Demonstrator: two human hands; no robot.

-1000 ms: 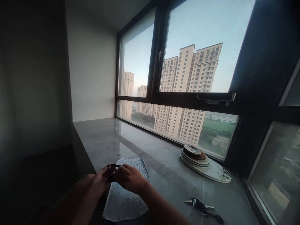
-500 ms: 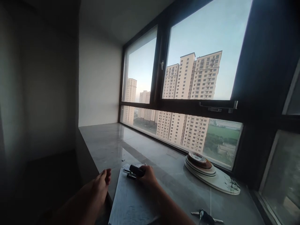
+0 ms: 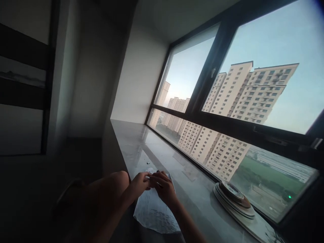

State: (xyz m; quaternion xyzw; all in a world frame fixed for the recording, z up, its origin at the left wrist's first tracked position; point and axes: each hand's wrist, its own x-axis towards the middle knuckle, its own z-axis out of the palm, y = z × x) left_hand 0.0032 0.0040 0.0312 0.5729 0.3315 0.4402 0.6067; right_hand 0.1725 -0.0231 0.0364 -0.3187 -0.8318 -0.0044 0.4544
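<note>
Over the upper part of a sheet of paper covered in writing [image 3: 157, 214], my two hands meet with their fingers together. My left hand [image 3: 140, 184] comes in from the left, its fingers closed against those of the other hand. My right hand [image 3: 164, 186] has its fingers curled, knuckles up. Whatever lies between them is hidden by the fingers; only a small dark bit shows near the fingertips. The paper rests on the grey stone windowsill [image 3: 199, 206], its lower edge curving over the sill's front edge.
A stack of plates [image 3: 234, 200] sits on the sill to the right, beside the window [image 3: 197, 116]. A small dark piece [image 3: 148, 163] lies beyond the paper. My bent knee [image 3: 118, 180] is left of the sill. A white wall [image 3: 141, 67] closes the far end.
My left hand has moved right to meet my right hand, which held black cylindrical items that are now hidden. The view has turned left and tilted; the keys have left the picture.
</note>
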